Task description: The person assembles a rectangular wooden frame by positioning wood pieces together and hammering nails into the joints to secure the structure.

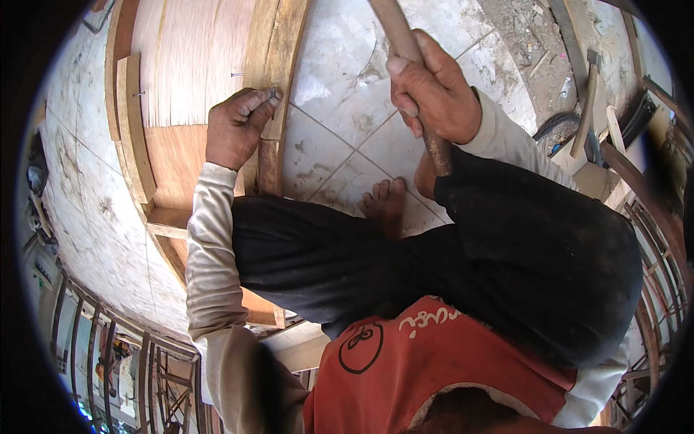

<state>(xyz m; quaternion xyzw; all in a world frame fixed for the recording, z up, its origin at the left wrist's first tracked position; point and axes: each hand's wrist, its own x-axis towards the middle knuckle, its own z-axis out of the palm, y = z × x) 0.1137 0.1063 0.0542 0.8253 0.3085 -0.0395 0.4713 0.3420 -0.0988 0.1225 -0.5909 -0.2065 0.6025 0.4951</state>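
Red shirt (423, 354) nearest, a nail (274, 94) is pinched between left fingers (262, 113), right fingers (415, 77) around a handle (399, 30).

Red shirt (434, 369), blk trousers (549, 260), off-wht sleeves (215, 239), lt brn wood frame (284, 54), grey-smudged wht tiles (336, 90)

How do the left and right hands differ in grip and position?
The left hand pinches what looks like a nail; the right hand wraps around a brown handle.
The left hand is at a wooden beam; the right hand appears over floor tiles.
Both are bare, with pale sleeves.
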